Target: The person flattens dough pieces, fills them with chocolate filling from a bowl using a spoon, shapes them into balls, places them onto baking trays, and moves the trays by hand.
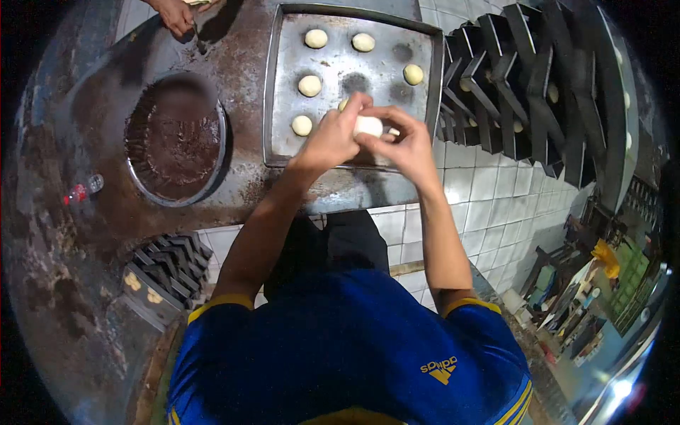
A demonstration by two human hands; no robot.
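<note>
Between my left hand (338,136) and my right hand (405,145) is a pale dough ball (368,127), held by the closed fingers of both. The two hands are over the near part of a metal baking tray (326,145). Several round dough balls sit spaced apart in the tray, among them one dough ball (309,86) left of centre and another dough ball (413,74) at the right. At least one more ball shows partly behind my fingers.
Left of the tray stands a round metal pan (183,152) with dark brown filling. A plastic bottle (83,189) lies farther left. Another person's hand (177,17) is at the top left. Stacked trays (524,85) rise at the right, and more stacked trays (170,273) are at the lower left.
</note>
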